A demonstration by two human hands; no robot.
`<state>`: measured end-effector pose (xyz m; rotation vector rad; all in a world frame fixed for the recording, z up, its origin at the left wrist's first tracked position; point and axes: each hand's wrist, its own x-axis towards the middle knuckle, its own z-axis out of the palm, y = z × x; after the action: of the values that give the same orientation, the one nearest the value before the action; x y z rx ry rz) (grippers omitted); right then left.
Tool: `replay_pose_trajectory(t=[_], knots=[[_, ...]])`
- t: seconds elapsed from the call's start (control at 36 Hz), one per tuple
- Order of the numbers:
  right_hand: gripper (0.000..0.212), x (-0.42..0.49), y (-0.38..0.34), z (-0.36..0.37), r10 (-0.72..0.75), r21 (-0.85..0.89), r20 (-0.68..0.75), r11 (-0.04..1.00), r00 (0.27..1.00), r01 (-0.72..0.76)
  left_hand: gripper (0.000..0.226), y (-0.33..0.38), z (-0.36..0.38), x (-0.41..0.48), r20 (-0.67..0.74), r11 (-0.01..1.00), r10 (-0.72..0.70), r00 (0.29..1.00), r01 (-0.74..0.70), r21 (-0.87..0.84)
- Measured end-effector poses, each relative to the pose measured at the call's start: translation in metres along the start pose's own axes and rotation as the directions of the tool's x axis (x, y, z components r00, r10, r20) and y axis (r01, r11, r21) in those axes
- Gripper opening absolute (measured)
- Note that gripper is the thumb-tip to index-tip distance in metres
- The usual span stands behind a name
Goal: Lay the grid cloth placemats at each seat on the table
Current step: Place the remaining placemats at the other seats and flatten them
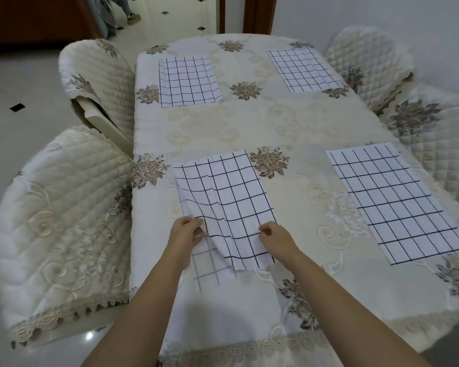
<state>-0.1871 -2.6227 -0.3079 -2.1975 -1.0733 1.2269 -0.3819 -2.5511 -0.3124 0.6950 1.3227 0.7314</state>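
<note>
Table carries three grid mats lying flat: far-left mat, far-right mat, near-right mat. The fourth mat lies at the near-left seat, rumpled, its near end doubled over a lower layer. My left hand and right hand each pinch its near edge. Risks, as I judge: an uneven pull skews it off square with the table edge, the fold gets trapped underneath, and dragging bunches the tablecloth.

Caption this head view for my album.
Left hand and right hand pinch a rumpled placemat; three placemats lie spread on the table.
</note>
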Motion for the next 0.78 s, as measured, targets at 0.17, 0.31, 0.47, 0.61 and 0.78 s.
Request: replay_pose_trajectory(t=[0.17,0.31,0.47,0.61,0.78], knots=[[0.031,0.005,0.0,0.003,-0.005,-0.054,0.016,0.999,1.0,0.006,0.011,0.003,-0.005,-0.007,-0.027,0.959,0.064,0.998,-0.054,0.277],[0.029,0.008,0.002,0.008,-0.07,-0.172,-0.034,0.983,0.997,0.063,0.029,-0.004,-0.022,-0.006,-0.021,0.872,0.076,0.997,-0.057,0.486],[0.027,0.008,0.008,0.013,-0.303,-0.482,-0.213,0.859,0.929,0.17,0.035,-0.011,-0.029,-0.005,-0.033,0.728,0.072,0.997,-0.03,0.685],[0.045,0.014,0.019,0.012,-0.443,-0.603,-0.216,0.762,0.87,0.238,0.03,-0.013,-0.027,-0.005,-0.052,0.649,0.077,0.996,-0.01,0.761],[0.056,0.015,0.02,0.007,-0.332,-0.713,-0.089,0.68,0.939,0.173,0.021,-0.013,-0.025,-0.007,-0.027,0.529,0.084,0.996,-0.022,0.848]])
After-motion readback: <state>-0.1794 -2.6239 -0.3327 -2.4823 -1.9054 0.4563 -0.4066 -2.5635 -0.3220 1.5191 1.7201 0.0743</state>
